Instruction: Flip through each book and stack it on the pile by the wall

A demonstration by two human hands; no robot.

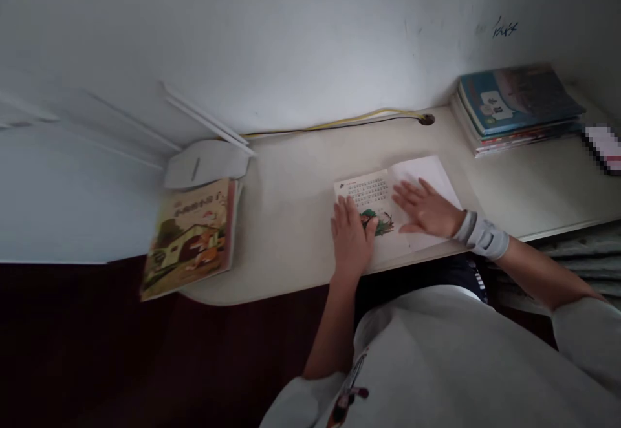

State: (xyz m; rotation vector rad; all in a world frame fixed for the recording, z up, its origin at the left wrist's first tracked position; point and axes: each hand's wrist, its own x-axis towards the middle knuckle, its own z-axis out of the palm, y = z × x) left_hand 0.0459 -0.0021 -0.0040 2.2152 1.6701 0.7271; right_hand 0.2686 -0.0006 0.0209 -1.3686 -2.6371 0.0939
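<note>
My left hand and right hand lie flat on an open paperback book, which sits right of the middle of the desk, close to its near edge. Neither hand grips anything. My left fingers lie close together on the printed page, beside a small illustration, while my right fingers fan slightly apart on the plain white page.

The thin paper is the weak point: if I lift my palms, the pages could spring shut, and if I drag them, the sheet could crease or the book could slide toward the edge. At the left, a glossy illustrated picture book sits at a slant, jutting past the desk's near edge, so a knock from my arm could send it to the dark floor. It leans against a smooth white plastic object.

The desk is a cream laminate slab with a rounded corner. Far right, a stack of slick-covered books sits against the wall, and a yellow and black cable runs into a round grommet. A ribbed grey band hugs my right wrist.
</note>
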